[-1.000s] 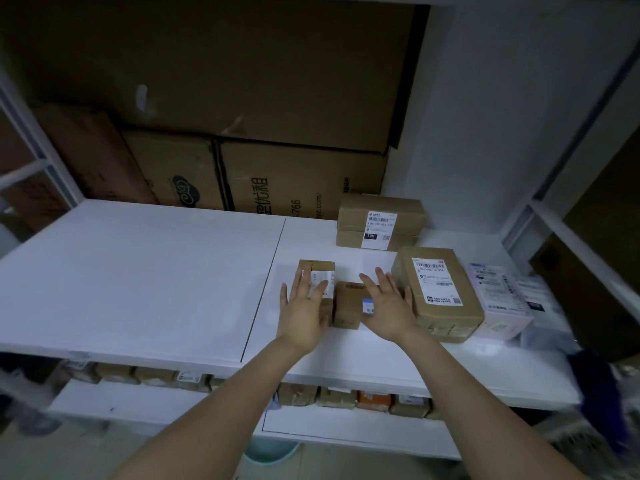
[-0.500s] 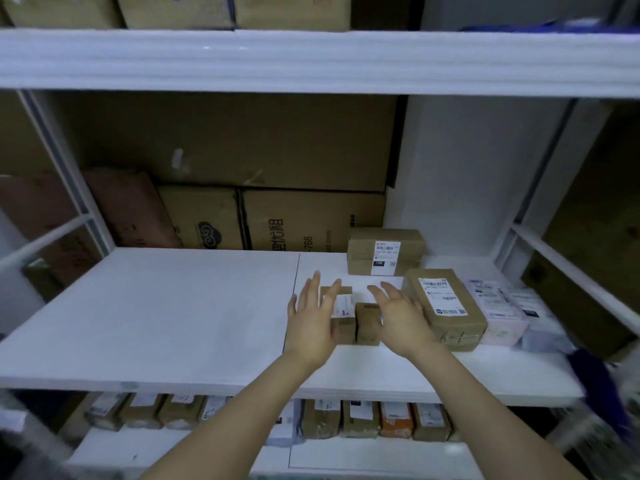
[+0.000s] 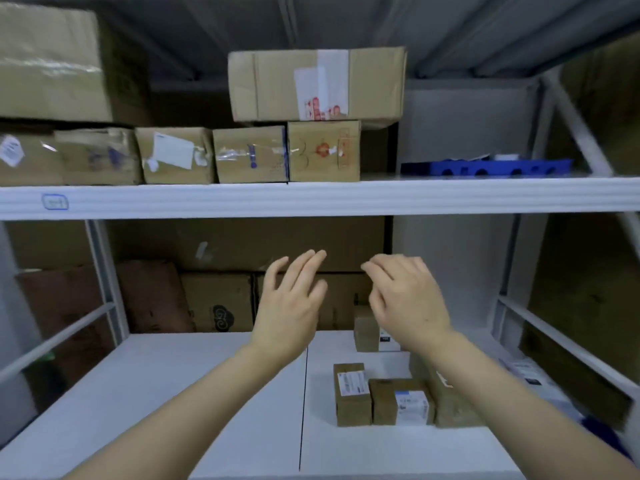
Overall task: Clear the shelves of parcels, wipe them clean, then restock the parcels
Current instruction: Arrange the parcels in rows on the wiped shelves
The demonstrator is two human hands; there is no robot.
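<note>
Now both my hands hang empty in the air above the middle shelf: my left hand (image 3: 291, 306) is spread flat with its fingers straight and parted, my right hand (image 3: 407, 299) loosely open with the fingers curled a little, neither touching anything. The small brown cardboard parcels with white labels (image 3: 381, 398) lie below and to the right of my hands, on the white middle shelf board (image 3: 173, 393). They stand side by side, touching, in a short row running left to right, so my right hand is the nearer one. A further brown parcel (image 3: 367, 329) sits behind them, partly hidden by my right wrist. Above my fingertips, the white upper shelf (image 3: 311, 199) carries a row of worn brown cartons (image 3: 249, 154) with a larger taped carton (image 3: 317, 84) stacked on top and a blue perforated plastic tray (image 3: 485, 166) to the right. I judge my next reach goes up there. Left of the parcels, the middle board is bare; large cartons stand against the dim back wall.
</note>
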